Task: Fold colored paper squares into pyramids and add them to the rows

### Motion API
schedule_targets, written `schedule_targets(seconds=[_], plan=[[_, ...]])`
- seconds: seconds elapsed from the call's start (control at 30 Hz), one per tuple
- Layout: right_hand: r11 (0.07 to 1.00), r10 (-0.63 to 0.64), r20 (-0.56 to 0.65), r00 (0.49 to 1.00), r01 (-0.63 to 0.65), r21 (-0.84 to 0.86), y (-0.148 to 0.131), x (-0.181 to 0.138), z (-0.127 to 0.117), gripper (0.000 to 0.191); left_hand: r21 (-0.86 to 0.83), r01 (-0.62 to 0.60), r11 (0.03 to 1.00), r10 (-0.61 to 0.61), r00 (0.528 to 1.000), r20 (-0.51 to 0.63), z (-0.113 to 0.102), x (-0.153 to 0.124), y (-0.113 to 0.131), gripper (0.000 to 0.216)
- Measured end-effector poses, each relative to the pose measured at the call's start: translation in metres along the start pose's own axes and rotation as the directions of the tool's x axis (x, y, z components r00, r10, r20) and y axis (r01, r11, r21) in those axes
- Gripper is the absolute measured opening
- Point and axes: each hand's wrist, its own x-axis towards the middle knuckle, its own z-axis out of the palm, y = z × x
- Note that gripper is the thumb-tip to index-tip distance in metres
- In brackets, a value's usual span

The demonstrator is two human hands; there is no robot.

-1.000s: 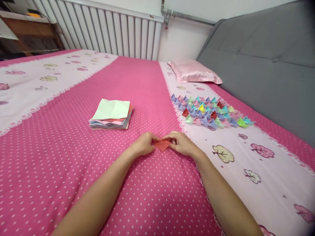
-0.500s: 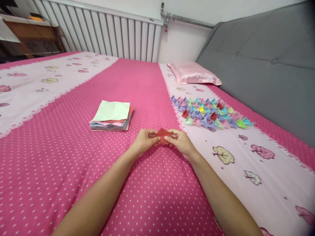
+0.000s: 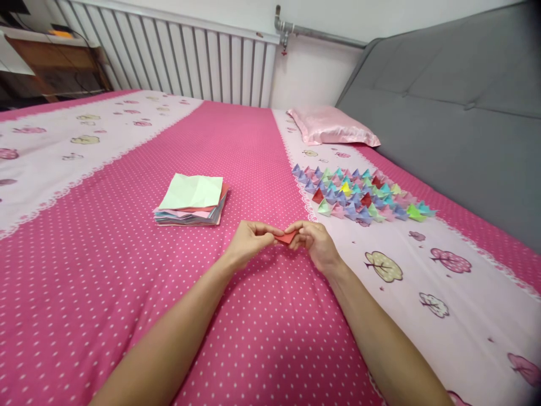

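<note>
A small folded piece of red paper is held between my two hands above the pink dotted bedspread. My left hand pinches its left side between thumb and fingers. On the other side, my right hand has its index fingertip at the paper's upper edge and its other fingers curled by the right corner. The two index fingertips nearly meet over the top of the paper. Part of the paper is hidden behind my fingers.
Left of my hands lies a stack of coloured paper sheets, pale green on top. To the right, several rows of small folded paper boats stand on the bedspread. Farther back are a pink pillow, a grey headboard and a white radiator.
The red paper was an upright diamond facing me; now it is tipped flatter and less of it shows. My index fingers have come over its top edge.
</note>
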Motion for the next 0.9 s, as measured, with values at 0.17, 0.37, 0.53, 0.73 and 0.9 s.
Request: schedule_targets(seconds=[0.17,0.37,0.53,0.73,0.9], plan=[[0.979,-0.165,0.026,0.986,0.167,-0.120,0.0008,-0.0013,0.0036,0.021,-0.018,-0.107,0.994,0.106,0.994,-0.017,0.0010,0.0004,-0.0026,0.017],[0.968,-0.184,-0.022,0.983,0.178,-0.175,0.0005,-0.0018,0.0042,0.031,-0.048,-0.172,0.984,0.170,0.984,-0.051,0.0001,0.0020,-0.0051,0.039],[0.940,-0.236,0.012,0.972,0.231,-0.252,-0.0010,-0.0037,0.0055,0.016,0.165,-0.202,0.965,0.216,0.974,-0.072,0.0022,-0.0012,-0.0007,0.020],[0.888,-0.334,0.038,0.942,0.328,-0.323,-0.0018,-0.0068,0.0081,0.009,0.292,-0.283,0.913,0.326,0.939,-0.109,0.0042,-0.0025,-0.0022,0.014],[0.788,-0.443,0.013,0.896,0.397,-0.470,-0.0030,-0.0072,0.0088,0.007,0.334,-0.331,0.883,0.376,0.923,-0.081,0.0039,-0.0021,-0.0056,0.012]])
